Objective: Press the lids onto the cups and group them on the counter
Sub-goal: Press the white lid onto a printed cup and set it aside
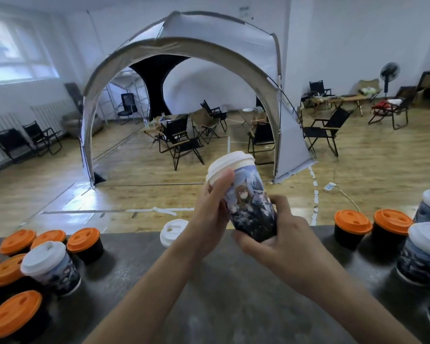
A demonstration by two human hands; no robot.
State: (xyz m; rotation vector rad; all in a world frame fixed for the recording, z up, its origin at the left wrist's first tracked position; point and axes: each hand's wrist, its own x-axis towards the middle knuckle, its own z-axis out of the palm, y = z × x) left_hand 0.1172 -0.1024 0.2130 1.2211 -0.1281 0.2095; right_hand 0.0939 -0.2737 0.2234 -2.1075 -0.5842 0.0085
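Held cup (251,202): printed, tilted with its top away from the person, raised above the far edge of the surface (233,294), touching nothing but the hands.
White lid (230,163): sat on the held cup's mouth.
Left hand (210,214): clamped on the held cup's upper part, thumb against the lid's rim.
Right hand (278,234): fingers curled round the held cup's base, gripping from below.
Loose lid (173,232): white, lay flat at the far edge of the surface, just left of the left hand.
Left group: black cups with orange lids (85,242) packed close, one printed cup with a white lid (52,266) among them.
Right group: two black cups with orange lids (351,227) side by side, printed white-lidded cups (422,254) next to them at the frame edge.
Beyond the surface: grey tent (184,58) and folding chairs (179,140) on a wooden floor.
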